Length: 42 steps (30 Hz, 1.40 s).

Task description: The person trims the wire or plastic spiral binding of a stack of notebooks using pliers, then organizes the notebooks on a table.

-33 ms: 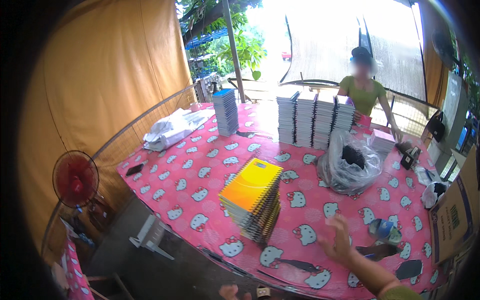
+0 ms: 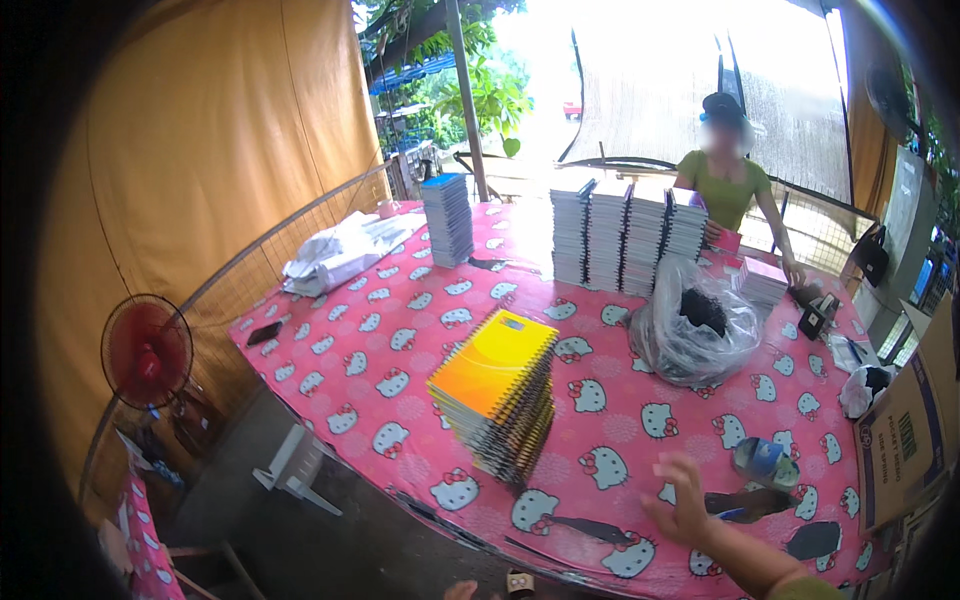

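Left of the right hand (image 2: 682,508), fingers spread, stands a yellow-topped notebook stack (image 2: 497,385); left hand's (image 2: 462,591) state unclear.

We are drawing our right hand (image 2: 688,515) slightly toward the near edge of the worktop (image 2: 590,430) and slipping our left hand (image 2: 460,592) farther from view.
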Each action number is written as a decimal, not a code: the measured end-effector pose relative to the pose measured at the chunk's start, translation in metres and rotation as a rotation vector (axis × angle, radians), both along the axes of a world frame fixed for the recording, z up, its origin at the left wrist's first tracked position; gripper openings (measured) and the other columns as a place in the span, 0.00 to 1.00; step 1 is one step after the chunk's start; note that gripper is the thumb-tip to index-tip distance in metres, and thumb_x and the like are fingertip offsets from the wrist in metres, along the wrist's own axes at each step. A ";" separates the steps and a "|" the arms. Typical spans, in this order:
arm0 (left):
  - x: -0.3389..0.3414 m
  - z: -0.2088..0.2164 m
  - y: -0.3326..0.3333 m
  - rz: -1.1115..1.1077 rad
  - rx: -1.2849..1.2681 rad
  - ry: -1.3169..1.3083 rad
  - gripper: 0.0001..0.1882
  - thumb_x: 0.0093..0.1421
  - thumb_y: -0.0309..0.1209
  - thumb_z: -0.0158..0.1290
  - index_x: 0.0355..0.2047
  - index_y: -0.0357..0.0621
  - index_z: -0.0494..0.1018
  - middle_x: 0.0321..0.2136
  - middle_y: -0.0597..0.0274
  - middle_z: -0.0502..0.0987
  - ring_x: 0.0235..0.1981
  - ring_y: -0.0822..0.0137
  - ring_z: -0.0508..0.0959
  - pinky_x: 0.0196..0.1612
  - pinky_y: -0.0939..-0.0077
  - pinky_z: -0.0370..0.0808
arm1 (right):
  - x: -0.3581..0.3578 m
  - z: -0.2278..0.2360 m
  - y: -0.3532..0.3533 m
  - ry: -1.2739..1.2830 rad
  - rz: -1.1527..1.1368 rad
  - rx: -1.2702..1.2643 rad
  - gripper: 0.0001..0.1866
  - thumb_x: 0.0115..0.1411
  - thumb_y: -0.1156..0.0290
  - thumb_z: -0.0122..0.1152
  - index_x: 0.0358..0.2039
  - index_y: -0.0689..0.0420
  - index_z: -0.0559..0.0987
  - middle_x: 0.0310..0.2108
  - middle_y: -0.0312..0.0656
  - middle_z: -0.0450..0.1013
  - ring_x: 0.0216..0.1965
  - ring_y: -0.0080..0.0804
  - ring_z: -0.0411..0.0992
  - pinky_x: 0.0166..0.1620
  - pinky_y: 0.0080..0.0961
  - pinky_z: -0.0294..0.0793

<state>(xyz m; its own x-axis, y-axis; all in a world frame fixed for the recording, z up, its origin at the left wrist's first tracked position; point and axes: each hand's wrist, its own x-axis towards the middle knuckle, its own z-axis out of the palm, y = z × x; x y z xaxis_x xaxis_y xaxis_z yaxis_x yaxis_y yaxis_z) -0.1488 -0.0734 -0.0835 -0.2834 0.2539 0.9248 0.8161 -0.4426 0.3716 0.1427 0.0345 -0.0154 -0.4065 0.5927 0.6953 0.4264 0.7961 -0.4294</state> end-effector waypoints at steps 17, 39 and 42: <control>0.121 -0.175 -0.060 -0.255 -0.927 -1.096 0.22 0.68 0.40 0.39 0.52 0.32 0.61 0.49 0.52 0.64 0.48 0.63 0.67 0.56 0.65 0.61 | 0.159 -0.054 -0.073 -0.516 -0.257 -0.325 0.45 0.48 0.46 0.63 0.59 0.64 0.62 0.62 0.60 0.54 0.62 0.60 0.51 0.62 0.52 0.46; 0.062 -0.157 0.066 -0.224 -1.072 -1.109 0.23 0.68 0.41 0.39 0.53 0.33 0.62 0.49 0.52 0.65 0.48 0.63 0.68 0.55 0.67 0.63 | 0.169 -0.078 -0.060 -0.644 -0.275 -0.343 0.40 0.45 0.41 0.64 0.50 0.58 0.70 0.49 0.47 0.68 0.52 0.50 0.65 0.54 0.50 0.58; 0.050 -0.152 0.071 -0.199 -1.078 -1.095 0.23 0.68 0.41 0.40 0.53 0.33 0.62 0.49 0.52 0.65 0.48 0.62 0.68 0.55 0.67 0.63 | 0.169 -0.079 -0.054 -0.623 -0.258 -0.343 0.39 0.45 0.41 0.64 0.49 0.59 0.69 0.49 0.47 0.67 0.51 0.49 0.64 0.53 0.50 0.58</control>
<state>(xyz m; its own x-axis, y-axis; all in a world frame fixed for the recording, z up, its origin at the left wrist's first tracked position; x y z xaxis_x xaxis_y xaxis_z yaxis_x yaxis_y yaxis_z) -0.0990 -0.0027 -0.2359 -0.5577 0.7550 -0.3448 -0.0962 0.3538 0.9303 0.3116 -0.0196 -0.0941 -0.4831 0.8639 0.1421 0.8258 0.5036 -0.2540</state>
